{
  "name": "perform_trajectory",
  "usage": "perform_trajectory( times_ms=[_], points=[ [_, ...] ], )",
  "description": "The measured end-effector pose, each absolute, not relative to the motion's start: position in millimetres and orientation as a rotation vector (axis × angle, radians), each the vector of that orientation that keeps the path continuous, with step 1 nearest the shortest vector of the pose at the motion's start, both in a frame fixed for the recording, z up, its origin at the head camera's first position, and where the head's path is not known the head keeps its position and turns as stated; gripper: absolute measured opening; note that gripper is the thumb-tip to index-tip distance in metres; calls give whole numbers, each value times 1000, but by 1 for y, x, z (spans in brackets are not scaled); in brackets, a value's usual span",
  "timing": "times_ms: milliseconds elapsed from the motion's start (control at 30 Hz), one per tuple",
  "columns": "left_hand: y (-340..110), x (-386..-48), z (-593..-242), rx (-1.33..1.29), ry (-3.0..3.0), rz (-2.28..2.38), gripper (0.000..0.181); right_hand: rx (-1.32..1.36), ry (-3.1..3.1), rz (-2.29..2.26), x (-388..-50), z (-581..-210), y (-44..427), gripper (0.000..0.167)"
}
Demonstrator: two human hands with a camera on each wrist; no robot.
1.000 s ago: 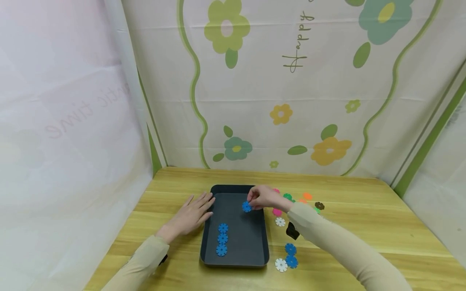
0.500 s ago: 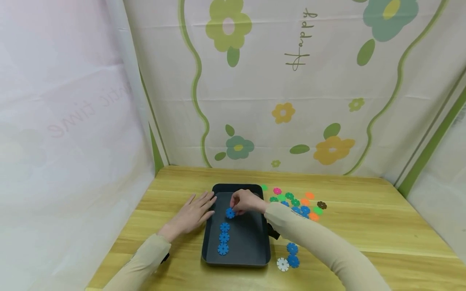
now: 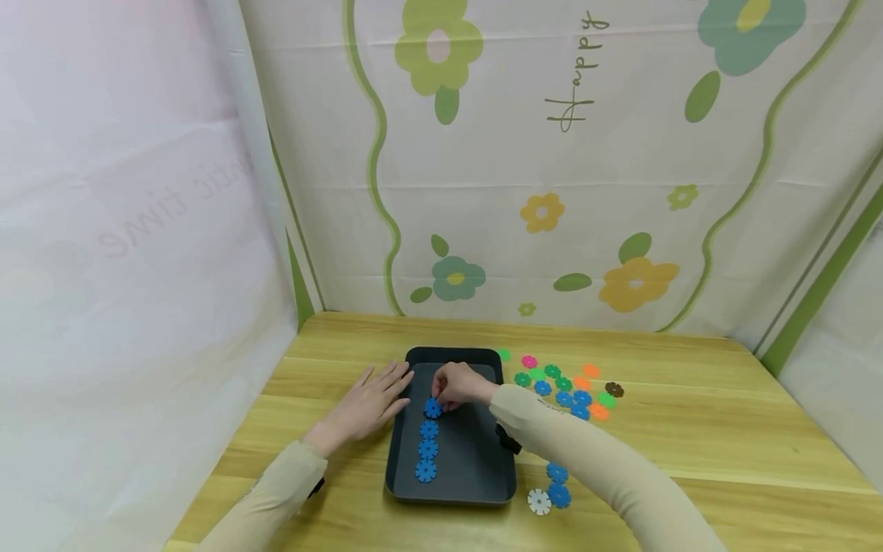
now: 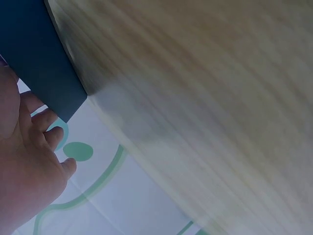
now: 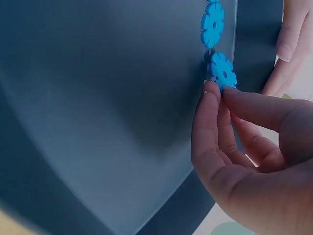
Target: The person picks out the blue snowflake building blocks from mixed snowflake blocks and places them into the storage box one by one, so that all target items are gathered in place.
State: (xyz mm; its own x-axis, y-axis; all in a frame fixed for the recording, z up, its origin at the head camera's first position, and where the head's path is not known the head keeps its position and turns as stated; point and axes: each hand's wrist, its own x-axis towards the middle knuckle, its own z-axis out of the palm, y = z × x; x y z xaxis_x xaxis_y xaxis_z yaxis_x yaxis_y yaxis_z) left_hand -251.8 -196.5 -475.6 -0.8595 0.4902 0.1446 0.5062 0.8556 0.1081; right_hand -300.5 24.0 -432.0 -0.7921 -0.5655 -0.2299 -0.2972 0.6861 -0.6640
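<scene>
My right hand (image 3: pixel 458 385) pinches a blue notched plastic disc (image 5: pixel 223 71) between thumb and fingertips, just above the floor of a dark grey tray (image 3: pixel 476 460). Below it in the head view, three more blue discs run in a column on the tray's left side, the nearest one (image 3: pixel 425 470) toward the front. In the right wrist view the pinched disc tilts close to the end of this column (image 5: pixel 212 24). My left hand (image 3: pixel 366 402) lies with straight fingers at the tray's left rim, fingertips touching it.
Right of the tray lie several loose discs: green (image 3: pixel 553 371), orange (image 3: pixel 591 370), pink (image 3: pixel 529 361), brown (image 3: pixel 614 389) and blue (image 3: pixel 543 388). Closer to the front are a white disc (image 3: pixel 539 502) and two blue ones (image 3: pixel 559 496). A printed cloth (image 3: pixel 483 192) hangs behind the wooden table (image 3: pixel 690 429).
My right hand has carried the blue disc leftward across the tray and lowered it to the far end of the blue column. The left hand stays at the rim.
</scene>
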Motion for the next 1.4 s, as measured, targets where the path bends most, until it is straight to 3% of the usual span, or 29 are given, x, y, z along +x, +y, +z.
perform_trajectory(
  times_ms=[900, 1400],
  points=[
    [-197, -251, -476, -790, -2902, -233, 55, -683, 2503, -815, -301, -436, 19, 7],
    [-197, -252, -477, -782, -2929, -244, 57, -665, 2492, -896, -298, -423, 44, 6]
  ],
)
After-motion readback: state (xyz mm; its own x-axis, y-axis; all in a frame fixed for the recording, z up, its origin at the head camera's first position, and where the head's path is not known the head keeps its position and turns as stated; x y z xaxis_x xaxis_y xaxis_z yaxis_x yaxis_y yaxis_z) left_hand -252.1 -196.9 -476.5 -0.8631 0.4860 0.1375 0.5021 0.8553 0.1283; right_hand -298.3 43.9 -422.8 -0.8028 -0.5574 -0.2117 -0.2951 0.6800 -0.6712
